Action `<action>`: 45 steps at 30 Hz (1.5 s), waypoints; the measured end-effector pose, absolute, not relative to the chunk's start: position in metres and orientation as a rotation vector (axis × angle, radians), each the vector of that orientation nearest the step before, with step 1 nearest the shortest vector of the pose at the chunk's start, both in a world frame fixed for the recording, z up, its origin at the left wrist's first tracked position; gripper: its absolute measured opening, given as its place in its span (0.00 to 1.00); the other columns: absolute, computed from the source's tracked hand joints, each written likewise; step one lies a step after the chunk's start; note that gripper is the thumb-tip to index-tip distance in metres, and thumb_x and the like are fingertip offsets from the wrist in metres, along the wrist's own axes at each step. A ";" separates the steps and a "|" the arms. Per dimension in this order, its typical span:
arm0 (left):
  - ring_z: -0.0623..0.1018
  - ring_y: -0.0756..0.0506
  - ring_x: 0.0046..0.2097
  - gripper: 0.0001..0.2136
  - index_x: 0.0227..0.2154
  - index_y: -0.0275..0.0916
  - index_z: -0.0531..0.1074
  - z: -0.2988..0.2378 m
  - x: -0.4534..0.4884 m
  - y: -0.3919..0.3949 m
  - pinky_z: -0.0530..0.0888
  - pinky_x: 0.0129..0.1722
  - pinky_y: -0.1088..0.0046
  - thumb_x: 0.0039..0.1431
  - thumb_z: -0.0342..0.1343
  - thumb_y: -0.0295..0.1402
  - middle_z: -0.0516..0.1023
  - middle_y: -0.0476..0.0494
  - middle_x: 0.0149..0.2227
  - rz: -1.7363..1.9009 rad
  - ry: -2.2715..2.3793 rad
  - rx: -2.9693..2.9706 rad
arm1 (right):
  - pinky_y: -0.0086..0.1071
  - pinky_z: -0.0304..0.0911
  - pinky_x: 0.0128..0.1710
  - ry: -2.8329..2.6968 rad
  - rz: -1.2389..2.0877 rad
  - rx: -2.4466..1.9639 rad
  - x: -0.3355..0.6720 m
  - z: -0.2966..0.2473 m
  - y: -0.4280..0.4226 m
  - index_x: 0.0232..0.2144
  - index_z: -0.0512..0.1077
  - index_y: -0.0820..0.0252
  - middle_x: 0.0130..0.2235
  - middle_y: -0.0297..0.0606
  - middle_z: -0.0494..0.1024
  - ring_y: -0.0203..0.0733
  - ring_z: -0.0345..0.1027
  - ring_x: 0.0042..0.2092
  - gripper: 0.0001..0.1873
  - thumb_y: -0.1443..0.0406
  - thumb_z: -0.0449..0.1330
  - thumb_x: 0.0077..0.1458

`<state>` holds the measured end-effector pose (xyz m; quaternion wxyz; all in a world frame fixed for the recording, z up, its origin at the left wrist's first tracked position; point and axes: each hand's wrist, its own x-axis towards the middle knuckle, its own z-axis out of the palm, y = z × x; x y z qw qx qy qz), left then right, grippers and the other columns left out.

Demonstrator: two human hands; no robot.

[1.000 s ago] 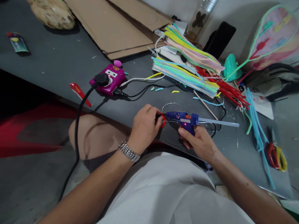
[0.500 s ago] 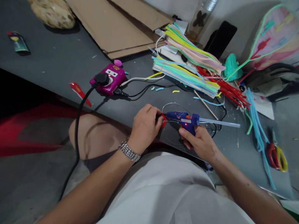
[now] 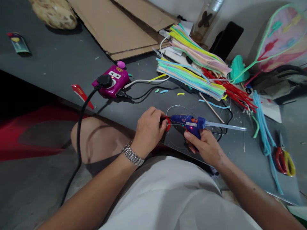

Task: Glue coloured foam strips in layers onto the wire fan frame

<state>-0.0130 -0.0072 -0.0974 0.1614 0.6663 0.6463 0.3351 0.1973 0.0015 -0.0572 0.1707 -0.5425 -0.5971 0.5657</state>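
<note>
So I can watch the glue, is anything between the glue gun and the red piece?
Nothing visible: the tip of the glue gun sits right by the red piece, which is at the fingers of the left hand.

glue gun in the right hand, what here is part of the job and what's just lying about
In use: right hand, glue gun, glue stick, left hand, red piece, wire loop

Lying about: scissors, cardboard, coloured strips

My glue gun (image 3: pixel 187 122): blue with an orange patch, at 12 o'clock.
My loop (image 3: pixel 168 124): red, at 12 o'clock.
My power strip (image 3: pixel 110 85): magenta, at 11 o'clock.
My strips (image 3: pixel 189 80): pastel green, yellow, blue, at 1 o'clock.
My scissors (image 3: pixel 285 163): red and yellow handles, at 3 o'clock.
</note>
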 end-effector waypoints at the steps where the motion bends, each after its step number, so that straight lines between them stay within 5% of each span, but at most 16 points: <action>1: 0.75 0.43 0.39 0.02 0.36 0.38 0.73 -0.097 -0.013 -0.007 0.73 0.41 0.65 0.63 0.58 0.26 0.76 0.43 0.37 0.954 1.847 1.903 | 0.30 0.49 0.20 -1.699 1.605 -1.543 0.197 -0.057 0.002 0.25 0.65 0.57 0.18 0.27 0.62 0.31 0.55 0.20 0.24 0.46 0.60 0.62; 15: 0.75 0.43 0.40 0.02 0.37 0.39 0.73 -0.096 -0.014 -0.008 0.73 0.41 0.65 0.62 0.58 0.26 0.75 0.43 0.37 0.951 1.834 1.899 | 0.29 0.49 0.20 -1.706 1.656 -1.573 0.198 -0.043 0.007 0.26 0.67 0.59 0.19 0.28 0.65 0.31 0.56 0.20 0.25 0.45 0.62 0.59; 24: 0.76 0.44 0.40 0.07 0.37 0.39 0.75 -0.090 -0.024 -0.013 0.73 0.43 0.65 0.67 0.52 0.26 0.76 0.43 0.37 1.041 1.710 1.836 | 0.26 0.46 0.16 -1.245 1.852 -1.476 0.221 -0.030 0.004 0.39 0.73 0.61 0.29 0.32 0.73 0.29 0.59 0.19 0.25 0.45 0.68 0.53; 34: 0.77 0.46 0.40 0.07 0.38 0.42 0.79 -0.079 -0.035 -0.031 0.73 0.40 0.69 0.62 0.59 0.25 0.77 0.46 0.39 0.914 1.565 1.851 | 0.28 0.47 0.22 -1.620 1.884 -1.540 0.225 -0.042 -0.005 0.35 0.71 0.62 0.17 0.26 0.64 0.30 0.54 0.20 0.25 0.44 0.60 0.61; 40: 0.78 0.46 0.40 0.08 0.39 0.42 0.80 -0.081 -0.029 -0.019 0.72 0.38 0.70 0.61 0.60 0.24 0.78 0.45 0.41 0.768 1.561 1.905 | 0.28 0.47 0.21 -1.622 1.912 -1.567 0.219 -0.035 -0.001 0.26 0.66 0.59 0.18 0.27 0.64 0.29 0.54 0.20 0.27 0.43 0.62 0.59; 45: 0.78 0.46 0.40 0.07 0.36 0.40 0.79 -0.081 -0.030 -0.016 0.72 0.39 0.71 0.60 0.60 0.22 0.78 0.45 0.40 0.762 1.561 1.886 | 0.27 0.45 0.19 -1.549 1.961 -1.543 0.216 -0.038 0.001 0.28 0.65 0.59 0.23 0.28 0.67 0.27 0.56 0.19 0.27 0.43 0.65 0.56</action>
